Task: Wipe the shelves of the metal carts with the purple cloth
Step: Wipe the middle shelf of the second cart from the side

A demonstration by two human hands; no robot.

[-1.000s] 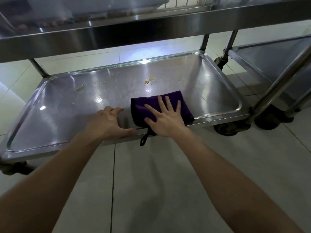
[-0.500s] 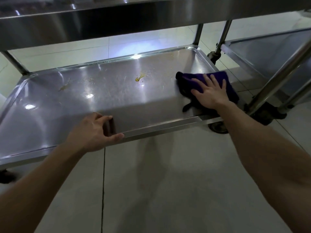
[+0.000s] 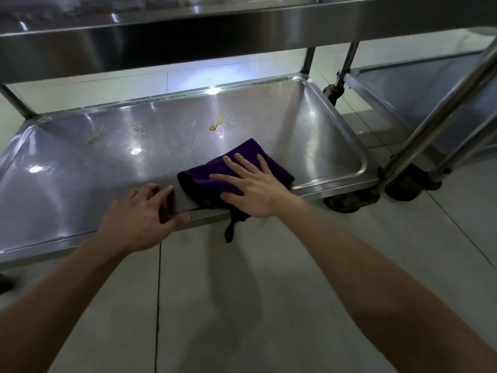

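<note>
The bottom shelf [image 3: 80, 162] of a steel cart fills the middle of the head view. A folded purple cloth [image 3: 207, 176] lies at the shelf's near edge, its dark loop hanging over the rim. My right hand [image 3: 252, 187] presses flat on the cloth with fingers spread. My left hand [image 3: 139, 219] grips the shelf's front rim just left of the cloth, thumb under the lip. A yellow smear [image 3: 216, 126] sits behind the cloth and a fainter one [image 3: 92, 140] lies toward the left.
The cart's upper shelf [image 3: 242, 25] overhangs close above. A second steel cart [image 3: 419, 95] stands to the right, its slanted legs and castor wheels [image 3: 403, 184] beside the first cart's corner wheel [image 3: 347, 201]. Pale tiled floor [image 3: 242, 305] lies in front.
My right hand has slid the cloth from the shelf's right end back left to the near edge, beside my left hand. The left hand stays on the rim.
</note>
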